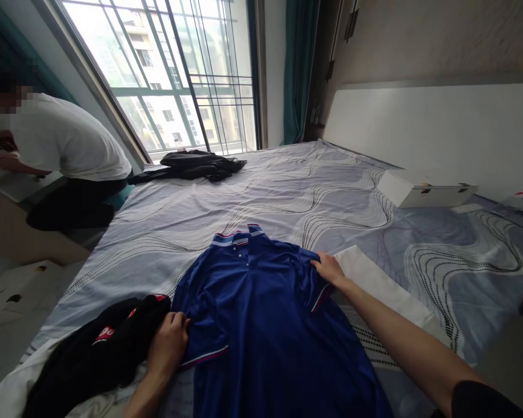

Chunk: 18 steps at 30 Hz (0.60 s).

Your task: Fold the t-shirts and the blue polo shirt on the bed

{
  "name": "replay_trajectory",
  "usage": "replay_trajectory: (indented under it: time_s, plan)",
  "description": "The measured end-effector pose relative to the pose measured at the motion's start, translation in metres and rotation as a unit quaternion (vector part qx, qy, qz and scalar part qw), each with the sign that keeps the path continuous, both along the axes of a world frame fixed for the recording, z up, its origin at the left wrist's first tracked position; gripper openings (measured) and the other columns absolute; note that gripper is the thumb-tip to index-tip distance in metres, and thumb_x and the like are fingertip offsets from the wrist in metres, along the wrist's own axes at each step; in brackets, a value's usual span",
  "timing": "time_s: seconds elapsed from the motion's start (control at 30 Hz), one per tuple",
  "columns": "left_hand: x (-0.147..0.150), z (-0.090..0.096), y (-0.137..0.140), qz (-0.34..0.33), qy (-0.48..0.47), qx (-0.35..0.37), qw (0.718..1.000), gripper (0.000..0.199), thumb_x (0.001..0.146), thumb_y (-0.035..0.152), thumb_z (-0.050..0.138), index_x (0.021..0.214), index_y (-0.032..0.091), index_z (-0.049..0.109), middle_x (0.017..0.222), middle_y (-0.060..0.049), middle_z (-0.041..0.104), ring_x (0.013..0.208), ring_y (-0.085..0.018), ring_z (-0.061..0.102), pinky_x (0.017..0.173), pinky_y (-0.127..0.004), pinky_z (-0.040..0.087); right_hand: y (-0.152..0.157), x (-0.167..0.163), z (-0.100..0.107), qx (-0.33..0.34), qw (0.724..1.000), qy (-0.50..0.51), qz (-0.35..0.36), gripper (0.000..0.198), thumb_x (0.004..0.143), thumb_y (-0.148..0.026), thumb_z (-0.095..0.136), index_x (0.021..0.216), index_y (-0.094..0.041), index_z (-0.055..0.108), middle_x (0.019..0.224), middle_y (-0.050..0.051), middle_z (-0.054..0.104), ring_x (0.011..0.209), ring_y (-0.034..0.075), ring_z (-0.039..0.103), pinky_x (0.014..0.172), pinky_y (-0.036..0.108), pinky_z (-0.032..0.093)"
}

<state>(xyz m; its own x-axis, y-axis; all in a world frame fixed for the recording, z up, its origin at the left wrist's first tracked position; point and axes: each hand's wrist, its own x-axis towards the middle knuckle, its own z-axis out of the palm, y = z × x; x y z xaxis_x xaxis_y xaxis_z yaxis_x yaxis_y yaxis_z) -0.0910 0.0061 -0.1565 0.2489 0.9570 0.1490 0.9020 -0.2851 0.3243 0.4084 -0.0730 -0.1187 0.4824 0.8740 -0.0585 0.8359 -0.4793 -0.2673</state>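
Note:
A blue polo shirt [265,325] lies front up on the bed, its striped collar pointing away from me and its lower part running out of view. My left hand [171,339] is closed on the edge of the sleeve at the left. On the other side, my right hand [329,269] pinches the shirt near the right shoulder and sleeve. Beside my left hand rests a bunched black garment [96,348] with a red and white print. A white cloth or sheet [383,287] lies partly beneath my right forearm.
The bed [279,191] has a wavy patterned sheet. Black clothing [200,165] lies at its far edge by the window. A white box [427,188] stands at the right. Another person [70,139] in a white top sits at the left, and a white box [21,290] is below.

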Motion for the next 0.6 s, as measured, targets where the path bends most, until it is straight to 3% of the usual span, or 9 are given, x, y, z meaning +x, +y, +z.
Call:
replay_trajectory:
  time_s: [0.13,0.2,0.27,0.33,0.43,0.5,0.53,0.6]
  plan:
    - [-0.017,0.047,0.039,0.045,0.0,-0.028,0.999,0.027,0.094,0.04,0.034,0.085,0.024,0.053,0.076,-0.008,0.068,0.075,-0.026,0.068,0.071,-0.034,0.049,0.044,0.047,0.048,0.009,0.999,-0.03,0.023,0.029,0.099,-0.036,0.059,0.123,-0.022,0.065,0.109,0.009,0.074,0.101,0.024,0.068,0.082,0.029,0.045]
    - [-0.033,0.065,0.051,0.066,0.033,-0.013,0.997,0.029,0.092,0.042,0.036,0.086,0.023,0.058,0.082,-0.011,0.07,0.083,-0.028,0.068,0.075,-0.036,0.049,0.061,0.071,0.066,-0.008,0.997,-0.069,0.023,0.029,0.098,-0.033,0.061,0.123,-0.02,0.067,0.108,0.012,0.074,0.103,0.025,0.067,0.088,0.033,0.045]
    - [-0.046,0.075,0.048,0.076,0.068,-0.014,0.995,0.034,0.091,0.044,0.04,0.092,0.02,0.064,0.094,-0.013,0.072,0.095,-0.03,0.067,0.084,-0.038,0.05,0.072,0.081,0.069,-0.015,0.995,-0.095,0.002,0.029,0.099,-0.026,0.058,0.122,-0.011,0.068,0.111,0.019,0.072,0.113,0.03,0.064,0.1,0.044,0.041]
    - [-0.051,0.075,0.03,0.089,0.104,0.005,0.991,0.041,0.091,0.047,0.045,0.109,0.019,0.069,0.12,-0.016,0.07,0.116,-0.032,0.061,0.098,-0.045,0.047,0.077,0.068,0.057,-0.004,0.993,-0.113,-0.022,0.034,0.099,-0.022,0.055,0.127,-0.005,0.064,0.126,0.027,0.064,0.128,0.036,0.053,0.11,0.058,0.029]
    - [-0.047,0.063,-0.017,0.124,0.184,0.062,0.973,0.069,0.082,0.065,0.058,0.142,0.03,0.055,0.161,-0.016,0.037,0.146,-0.043,0.029,0.109,-0.07,0.028,0.07,0.016,0.012,0.031,0.993,-0.118,-0.001,0.054,0.099,-0.037,0.055,0.149,-0.018,0.048,0.157,0.022,0.04,0.145,0.041,0.031,0.116,0.066,0.017]
    - [-0.045,0.052,-0.045,0.192,0.212,0.056,0.957,0.096,0.073,0.076,0.063,0.156,0.036,0.035,0.168,-0.018,0.016,0.15,-0.05,0.012,0.103,-0.081,0.02,0.06,-0.023,-0.023,0.036,0.994,-0.093,0.033,0.062,0.1,-0.052,0.048,0.157,-0.029,0.038,0.165,0.014,0.029,0.15,0.04,0.023,0.117,0.065,0.018]
    - [-0.048,0.048,-0.055,0.23,0.211,0.038,0.949,0.106,0.07,0.078,0.063,0.16,0.036,0.026,0.167,-0.021,0.012,0.15,-0.053,0.011,0.1,-0.083,0.022,0.054,-0.038,-0.038,0.032,0.995,-0.081,0.042,0.063,0.101,-0.056,0.043,0.158,-0.03,0.036,0.166,0.012,0.027,0.151,0.039,0.02,0.117,0.065,0.018]
    - [-0.059,0.044,-0.063,0.281,0.203,0.0,0.938,0.11,0.071,0.077,0.062,0.162,0.034,0.017,0.162,-0.026,0.017,0.145,-0.055,0.022,0.095,-0.08,0.031,0.046,-0.058,-0.061,0.018,0.997,-0.068,0.035,0.063,0.102,-0.057,0.035,0.158,-0.029,0.036,0.167,0.011,0.026,0.152,0.038,0.019,0.119,0.063,0.017]
